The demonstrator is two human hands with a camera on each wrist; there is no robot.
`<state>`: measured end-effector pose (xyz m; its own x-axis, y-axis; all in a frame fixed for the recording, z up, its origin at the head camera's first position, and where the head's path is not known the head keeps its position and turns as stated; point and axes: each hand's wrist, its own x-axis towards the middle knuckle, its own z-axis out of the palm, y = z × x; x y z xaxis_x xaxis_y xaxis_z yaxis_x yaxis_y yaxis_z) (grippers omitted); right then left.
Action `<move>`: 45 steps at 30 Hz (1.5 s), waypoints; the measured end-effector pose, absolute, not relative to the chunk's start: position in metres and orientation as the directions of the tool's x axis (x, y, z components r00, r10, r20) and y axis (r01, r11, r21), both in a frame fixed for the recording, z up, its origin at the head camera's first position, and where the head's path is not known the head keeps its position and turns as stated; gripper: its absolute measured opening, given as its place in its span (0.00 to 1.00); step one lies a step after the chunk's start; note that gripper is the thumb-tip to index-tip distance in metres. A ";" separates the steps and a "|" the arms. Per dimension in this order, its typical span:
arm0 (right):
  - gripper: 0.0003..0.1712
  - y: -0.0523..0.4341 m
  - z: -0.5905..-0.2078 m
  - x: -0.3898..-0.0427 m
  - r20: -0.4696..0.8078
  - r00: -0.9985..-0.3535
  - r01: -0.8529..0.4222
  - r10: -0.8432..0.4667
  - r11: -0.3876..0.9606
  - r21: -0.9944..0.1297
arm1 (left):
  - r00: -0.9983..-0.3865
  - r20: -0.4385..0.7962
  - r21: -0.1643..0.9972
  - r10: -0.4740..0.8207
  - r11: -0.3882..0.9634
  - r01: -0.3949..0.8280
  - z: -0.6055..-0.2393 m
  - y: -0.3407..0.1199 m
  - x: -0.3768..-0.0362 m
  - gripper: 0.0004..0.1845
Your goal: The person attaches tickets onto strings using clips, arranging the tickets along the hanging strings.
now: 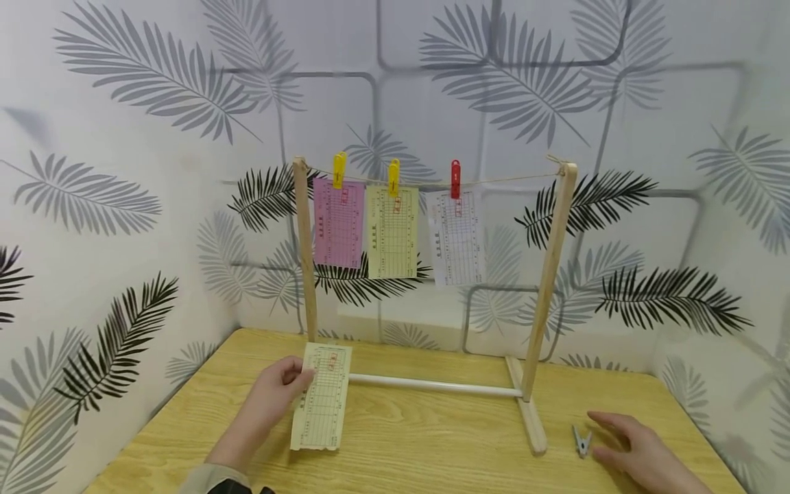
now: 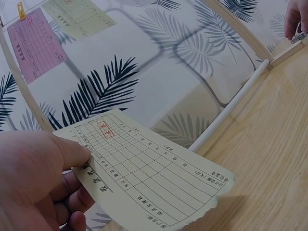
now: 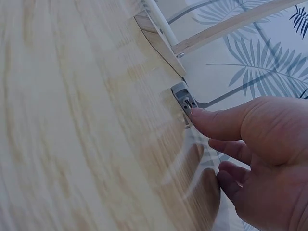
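Yellow paper comes first on the left: the left hand (image 1: pixel 271 398) pinches a loose printed slip (image 1: pixel 321 396) by its left edge, thumb on top and fingers curled beneath, the sheet lifted at a slant over the wooden table (image 1: pixel 432 453), just in front of the left post of the small drying rack (image 1: pixel 305 254). On the rack's string hang a pink slip (image 1: pixel 337 223) under a yellow peg (image 1: pixel 339 169), a yellow slip (image 1: pixel 392 233) under a second yellow peg (image 1: pixel 393 177), and a white slip (image 1: pixel 457 238) under a red peg (image 1: pixel 455 179). Further right, near the rack's right foot, a grey clip (image 1: pixel 581 440) lies on the table; the right hand (image 1: pixel 642 453) reaches for it with fingers extended, one fingertip at the clip in the right wrist view, nothing gripped.

As I judge it, a one-finger poke could skid the clip away or under the foot. The slip, held by one edge only, could crease or slip out if tugged. Bumping the light rack might shake the hung slips.
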<state>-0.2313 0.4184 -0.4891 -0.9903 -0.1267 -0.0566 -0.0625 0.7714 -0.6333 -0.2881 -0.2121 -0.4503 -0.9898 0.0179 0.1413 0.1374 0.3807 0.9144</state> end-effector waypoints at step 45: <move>0.22 0.414 -0.501 -0.233 0.016 -0.998 -0.064 -0.068 0.786 -0.615 | -0.988 0.144 0.925 0.047 0.349 0.152 -0.445 -0.197 -0.282 0.08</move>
<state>-0.2334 0.4139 -0.5006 -0.9975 -0.0683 0.0161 -0.0637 0.7859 -0.6150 -0.2817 -0.1973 -0.4446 -0.9884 0.0473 0.1443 0.1517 0.3489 0.9248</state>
